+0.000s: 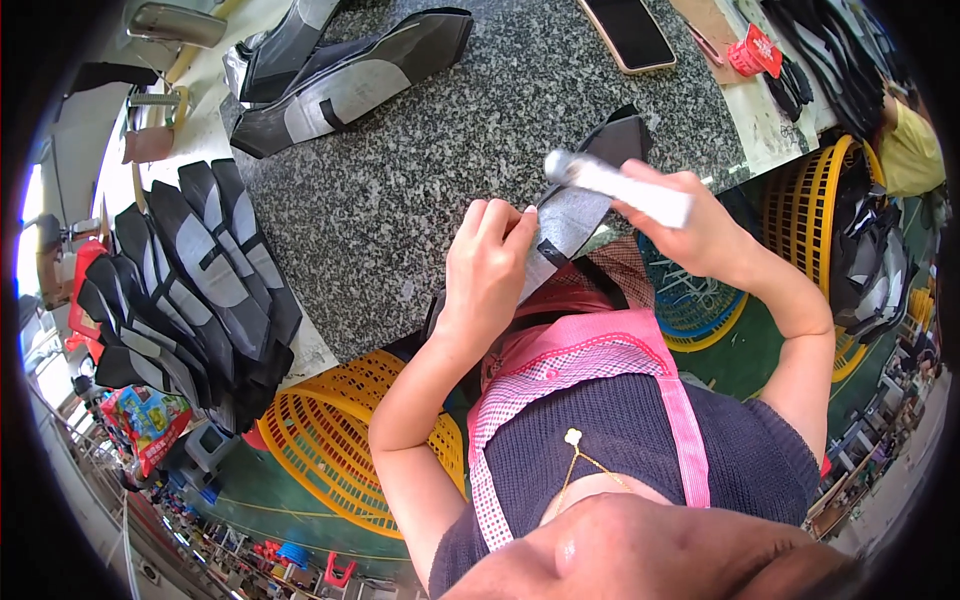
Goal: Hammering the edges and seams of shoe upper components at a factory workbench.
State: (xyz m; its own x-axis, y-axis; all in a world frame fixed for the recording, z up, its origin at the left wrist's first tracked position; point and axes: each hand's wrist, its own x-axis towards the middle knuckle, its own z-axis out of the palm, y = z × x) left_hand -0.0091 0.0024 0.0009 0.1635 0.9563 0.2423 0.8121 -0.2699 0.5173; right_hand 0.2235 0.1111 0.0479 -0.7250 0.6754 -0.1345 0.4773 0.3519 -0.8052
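Note:
My right hand (pixel 695 225) is closed round a hammer (pixel 630 190), whose rounded silver head hovers over the work and whose handle looks white. Beneath it lies a black-and-grey shoe upper (pixel 575 218) with a small black tab, slanting along the near edge of the speckled stone slab (pixel 380 200). The fingers of my left hand (pixel 488 262) pinch the left edge of this upper, close to the hammer head. The upper's lower left part is partly hidden by my left hand and forearm.
More uppers lie at the slab's far left (pixel 345 95), and a fanned pile (pixel 205 270) hangs at the left edge. A phone (pixel 632 35) rests at the far side. Yellow baskets stand below left (pixel 350 440) and right (pixel 800 205), beside a blue basket (pixel 690 290).

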